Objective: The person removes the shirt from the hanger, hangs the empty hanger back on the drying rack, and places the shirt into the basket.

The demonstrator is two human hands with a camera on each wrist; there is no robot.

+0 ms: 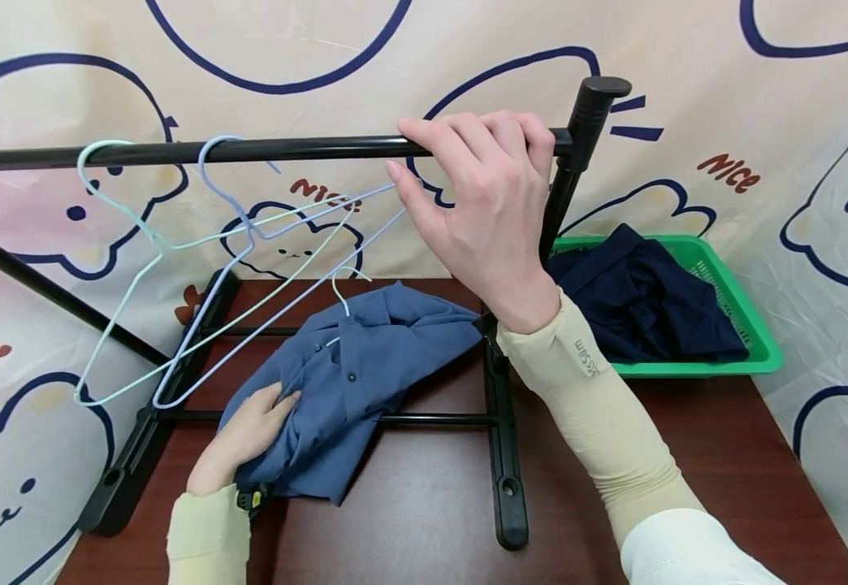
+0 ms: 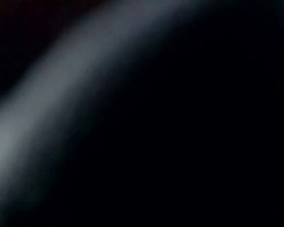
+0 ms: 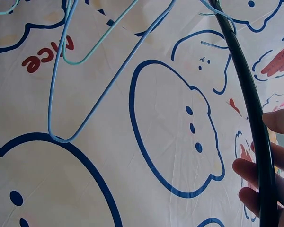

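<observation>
My right hand (image 1: 486,183) rests over the top bar (image 1: 307,149) of a black clothes rack near its right post, fingers bent over the bar. In the right wrist view, fingers (image 3: 248,171) show on both sides of the bar (image 3: 261,151). On the lower left, my left hand (image 1: 252,431) holds the side of a blue buttoned shirt (image 1: 365,357), some fingers hidden in the cloth. A pale hanger hook (image 1: 338,288) sticks up from the shirt's collar. The left wrist view is almost wholly dark.
A pale green hanger (image 1: 120,313) and a light blue hanger (image 1: 208,305) hang on the bar's left part. Behind at right, a green basket (image 1: 763,349) holds dark navy clothing (image 1: 643,301). The rack's foot (image 1: 508,487) stands on a brown table (image 1: 395,520).
</observation>
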